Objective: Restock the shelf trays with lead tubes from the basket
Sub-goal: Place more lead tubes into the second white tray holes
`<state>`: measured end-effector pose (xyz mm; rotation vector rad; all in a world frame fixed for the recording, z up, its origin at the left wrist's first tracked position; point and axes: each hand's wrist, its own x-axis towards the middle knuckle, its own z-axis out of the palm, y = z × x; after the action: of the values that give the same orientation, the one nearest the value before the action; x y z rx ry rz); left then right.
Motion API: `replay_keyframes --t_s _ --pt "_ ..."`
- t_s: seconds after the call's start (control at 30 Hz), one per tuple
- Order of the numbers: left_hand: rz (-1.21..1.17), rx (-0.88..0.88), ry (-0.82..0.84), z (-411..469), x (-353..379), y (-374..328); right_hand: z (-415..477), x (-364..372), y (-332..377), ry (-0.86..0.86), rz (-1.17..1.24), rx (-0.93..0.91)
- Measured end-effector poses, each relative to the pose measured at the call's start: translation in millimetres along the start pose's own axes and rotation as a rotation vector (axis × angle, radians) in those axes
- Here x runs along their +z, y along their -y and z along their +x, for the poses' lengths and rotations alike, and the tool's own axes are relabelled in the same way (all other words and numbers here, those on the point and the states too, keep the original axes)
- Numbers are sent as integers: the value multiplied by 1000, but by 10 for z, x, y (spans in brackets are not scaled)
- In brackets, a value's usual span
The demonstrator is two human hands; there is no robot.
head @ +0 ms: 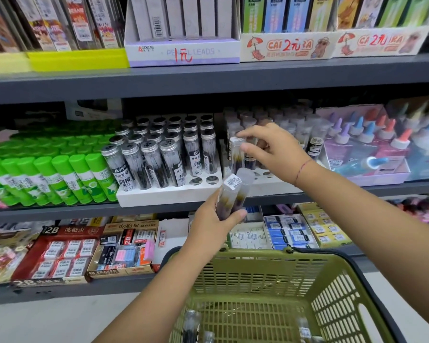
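My left hand (214,219) grips two clear lead tubes (233,191) with white caps, tilted up toward the shelf. My right hand (270,147) pinches the cap of another lead tube (235,154) standing upright in the right white foam tray (265,180). The left white foam tray (169,194) holds several silver-capped tubes (159,154), with a few open holes at its front right. The green basket (278,288) sits below, and a few tubes (191,320) lie at its bottom.
Green glue sticks (47,177) fill the shelf left of the trays. Glue bottles with coloured tips (372,134) stand to the right. Eraser boxes (119,246) line the lower shelf; pencil lead boxes (183,33) sit above. The grey shelf edge (208,80) runs overhead.
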<state>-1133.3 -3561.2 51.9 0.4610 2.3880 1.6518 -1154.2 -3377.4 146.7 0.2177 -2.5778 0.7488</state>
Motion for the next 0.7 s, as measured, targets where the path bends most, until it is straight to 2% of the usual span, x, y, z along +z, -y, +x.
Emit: replay_keyframes --t_s 0.1,0.17,0.23,0.33,0.43,0.6,0.7 --pt "-34 -4 -23 1 -10 -45 -160 -81 71 -13 234 22" --pt "-47 -1 -30 -6 -5 -64 -328 -103 133 105 456 27" --pt "-51 3 -30 -19 17 -85 -473 -62 160 255 515 -2" --pt "-29 24 -6 -43 52 -126 -559 11 149 277 564 10" --pt "-12 41 -17 -41 32 -148 -521 -66 112 147 564 58" --pt "4 21 -39 -25 -38 -87 -340 -310 -13 -278 368 131" --pt "8 14 -28 -15 -38 -63 -281 -254 2 -302 305 129"
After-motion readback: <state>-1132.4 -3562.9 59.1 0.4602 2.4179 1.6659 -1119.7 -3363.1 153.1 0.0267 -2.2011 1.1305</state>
